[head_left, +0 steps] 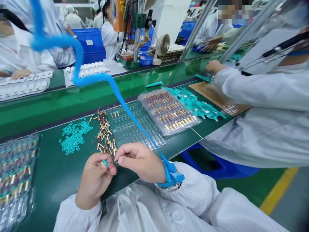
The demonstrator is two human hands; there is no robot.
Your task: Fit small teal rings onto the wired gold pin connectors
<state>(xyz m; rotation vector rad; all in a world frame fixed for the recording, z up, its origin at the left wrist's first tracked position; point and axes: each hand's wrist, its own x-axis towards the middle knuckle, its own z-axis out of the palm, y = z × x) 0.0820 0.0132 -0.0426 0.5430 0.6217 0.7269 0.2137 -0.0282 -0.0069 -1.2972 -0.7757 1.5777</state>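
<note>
Near the table's front edge, my left hand (93,178) pinches a small teal piece (105,163) between thumb and fingers. My right hand (141,163), closed close beside it, grips thin dark wires (113,162) that run to the teal piece. What the wires belong to is hidden by my left fingers. Just beyond my hands lies a loose pile of small brass-coloured parts (104,130) with red and black wires. Left of that pile is a heap of small teal frames (73,137). A clear plastic tray (135,124) with several parts in its far left corner sits to the right.
Filled clear trays stand at the left (18,174) and right (169,112). A blue coiled cord (120,98) runs from my right wristband (172,175) across the view. To the right, a co-worker's arm (260,87) reaches over teal strips (200,106) and a brown board (212,95).
</note>
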